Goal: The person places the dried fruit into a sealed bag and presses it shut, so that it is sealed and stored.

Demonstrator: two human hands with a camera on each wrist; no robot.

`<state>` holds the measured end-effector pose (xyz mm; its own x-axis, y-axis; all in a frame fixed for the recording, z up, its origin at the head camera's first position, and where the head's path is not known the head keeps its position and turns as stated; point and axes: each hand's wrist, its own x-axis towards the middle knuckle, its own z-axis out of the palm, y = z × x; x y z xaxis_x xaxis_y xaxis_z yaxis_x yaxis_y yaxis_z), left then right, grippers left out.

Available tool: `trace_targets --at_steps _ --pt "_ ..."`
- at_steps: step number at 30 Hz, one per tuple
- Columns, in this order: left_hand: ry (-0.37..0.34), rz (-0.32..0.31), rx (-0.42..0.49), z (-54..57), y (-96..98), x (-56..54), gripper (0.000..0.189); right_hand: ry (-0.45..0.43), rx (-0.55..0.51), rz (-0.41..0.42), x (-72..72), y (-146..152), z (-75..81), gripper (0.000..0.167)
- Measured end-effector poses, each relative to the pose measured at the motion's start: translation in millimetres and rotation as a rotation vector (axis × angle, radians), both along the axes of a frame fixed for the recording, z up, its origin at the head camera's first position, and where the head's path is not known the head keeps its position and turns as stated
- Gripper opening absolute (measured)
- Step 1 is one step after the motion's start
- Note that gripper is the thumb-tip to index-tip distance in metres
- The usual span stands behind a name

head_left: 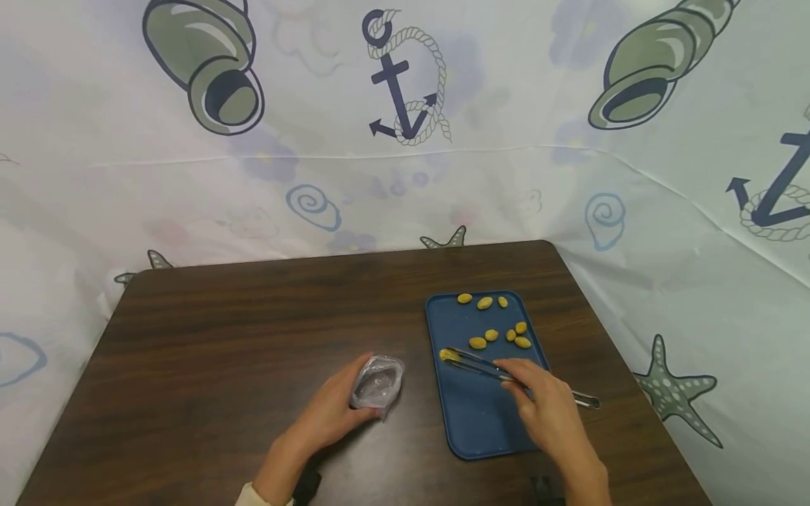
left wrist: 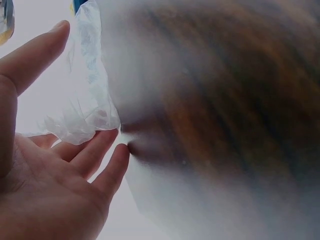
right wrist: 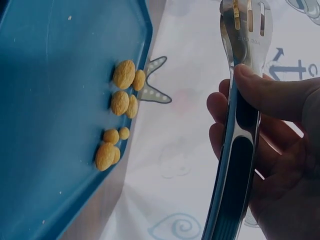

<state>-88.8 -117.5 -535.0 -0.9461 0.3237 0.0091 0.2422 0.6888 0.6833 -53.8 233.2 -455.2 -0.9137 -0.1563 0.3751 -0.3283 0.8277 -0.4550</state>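
My left hand [head_left: 332, 407] holds a clear crinkled plastic bag [head_left: 378, 383] upright on the table, thumb on the near side and fingers on the far side, its mouth facing up. In the left wrist view, the bag [left wrist: 90, 80] stands between thumb and fingers. Over the blue tray [head_left: 474, 414] my right hand [head_left: 547, 407] grips metal tongs [head_left: 471, 362] by the middle. A yellow-brown nut-like piece [head_left: 447, 355] sits between the tongs' tips. Several more nut-like pieces [head_left: 477, 343] lie on the tray's far half. The tongs [right wrist: 235, 150] show slotted ends in the right wrist view.
A dark wood-grain table [head_left: 221, 351] carries the tray on its right side. Behind and to the right hangs a white cloth [head_left: 506, 190] printed with anchors, shells and starfish.
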Motion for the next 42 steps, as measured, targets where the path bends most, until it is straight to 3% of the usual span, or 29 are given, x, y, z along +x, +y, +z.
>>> trace_targets --at_steps 5,16,42 --pt "-0.001 -0.009 0.017 -0.4 -0.5 -1.0 0.096 0.024 0.000 0.026 -0.6 -5.1 -0.6 0.043" --pt "0.010 -0.017 0.003 -1.8 0.8 -2.9 0.096 -0.087 0.004 0.035 -1.1 -21.4 -2.5 0.037" --pt "0.021 0.008 -0.013 -0.9 3.4 -2.1 0.095 -0.144 0.040 0.108 -5.5 -56.0 -12.7 0.036"
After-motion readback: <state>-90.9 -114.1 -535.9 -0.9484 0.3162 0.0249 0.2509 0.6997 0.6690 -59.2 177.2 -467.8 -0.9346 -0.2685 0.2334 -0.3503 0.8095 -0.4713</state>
